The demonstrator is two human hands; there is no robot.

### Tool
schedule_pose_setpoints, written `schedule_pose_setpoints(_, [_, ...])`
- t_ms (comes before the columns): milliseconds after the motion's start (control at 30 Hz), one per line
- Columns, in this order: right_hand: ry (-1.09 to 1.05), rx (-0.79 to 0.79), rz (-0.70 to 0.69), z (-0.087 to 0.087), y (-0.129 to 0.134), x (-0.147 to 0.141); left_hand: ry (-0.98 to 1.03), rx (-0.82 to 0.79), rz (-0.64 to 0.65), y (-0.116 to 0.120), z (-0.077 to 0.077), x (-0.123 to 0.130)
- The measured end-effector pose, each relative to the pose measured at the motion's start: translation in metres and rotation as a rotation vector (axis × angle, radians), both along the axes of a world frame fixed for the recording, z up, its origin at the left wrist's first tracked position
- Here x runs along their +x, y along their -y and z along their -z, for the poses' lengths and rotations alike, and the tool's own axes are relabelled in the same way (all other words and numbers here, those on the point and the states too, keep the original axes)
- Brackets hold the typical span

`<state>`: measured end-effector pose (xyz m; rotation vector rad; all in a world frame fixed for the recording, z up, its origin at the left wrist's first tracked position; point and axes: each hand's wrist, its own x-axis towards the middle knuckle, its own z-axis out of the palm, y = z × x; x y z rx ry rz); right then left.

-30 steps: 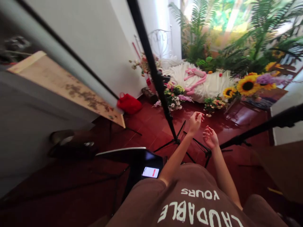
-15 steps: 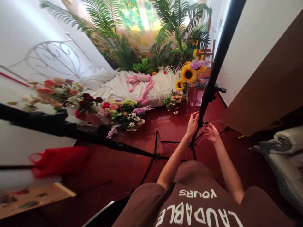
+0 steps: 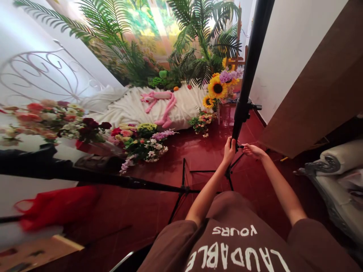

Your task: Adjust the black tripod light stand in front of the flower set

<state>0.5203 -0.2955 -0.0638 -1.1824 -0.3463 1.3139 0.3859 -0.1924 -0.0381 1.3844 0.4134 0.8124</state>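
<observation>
Black stand (image 3: 249, 71) is on the red floor (image 3: 198, 151) in front of the person, legs spread. Left hand (image 3: 229, 150) wrapped around its pole; right hand (image 3: 253, 151) pinching the lower side knob (image 3: 240, 146). Grip is in place on both; whether the knob is loose or tight, or how much adjusting remains, can't tell. Second stand (image 3: 127, 181) to the left, untouched. Beyond: flowers (image 3: 153, 145), bed (image 3: 184, 113) with pink plush toy (image 3: 167, 107) on it.
</observation>
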Motion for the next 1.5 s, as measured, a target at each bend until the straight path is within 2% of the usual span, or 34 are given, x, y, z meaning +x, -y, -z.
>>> schedule_pose_setpoints(100, [0.121, -0.058, -0.03, -0.003, 0.002, 0.002, -0.01, -0.012, -0.033, 0.004, 0.0, 0.002])
schedule_pose_setpoints(333, [0.704, 0.072, -0.139, -0.026, 0.007, 0.005, 0.006, -0.03, -0.061, 0.008, 0.006, 0.007])
schedule_pose_setpoints(433, [0.919, 0.102, -0.079, -0.029, 0.008, 0.001, -0.003, -0.031, -0.075, 0.009, 0.01, 0.01])
schedule_pose_setpoints(533, [1.083, 0.162, 0.066, -0.02, 0.012, -0.006, -0.007, -0.036, -0.099, 0.011, 0.012, 0.012])
schedule_pose_setpoints(600, [1.162, 0.17, 0.119, -0.014, 0.017, -0.01, -0.002, -0.04, -0.105, 0.012, 0.013, 0.012])
schedule_pose_setpoints(667, [1.251, 0.156, 0.163, -0.015, 0.022, -0.015, -0.003, -0.036, -0.102, 0.012, 0.013, 0.012])
schedule_pose_setpoints(733, [1.319, 0.176, 0.264, -0.029, 0.021, -0.02, -0.015, -0.027, -0.093, 0.012, 0.013, 0.011])
schedule_pose_setpoints(800, [1.334, 0.235, 0.387, -0.057, 0.013, -0.028, -0.03, -0.025, -0.092, 0.012, 0.013, 0.01])
schedule_pose_setpoints(933, [1.3, 0.338, 0.44, -0.122, -0.027, -0.047, -0.039, -0.009, -0.12, 0.013, 0.012, 0.007])
schedule_pose_setpoints(1033, [1.318, 0.277, 0.503, -0.146, -0.058, -0.055, -0.038, 0.007, -0.116, 0.015, 0.014, 0.004])
schedule_pose_setpoints(1133, [1.342, 0.21, 0.542, -0.144, -0.071, -0.056, -0.079, -0.001, -0.102, 0.015, 0.019, 0.001])
schedule_pose_setpoints(1300, [1.329, 0.147, 0.496, -0.126, -0.066, -0.057, -0.095, 0.032, -0.089, 0.01, 0.032, -0.007])
schedule_pose_setpoints(1500, [1.319, 0.089, 0.519, -0.094, -0.06, -0.063, -0.055, 0.104, -0.091, 0.006, 0.042, -0.013])
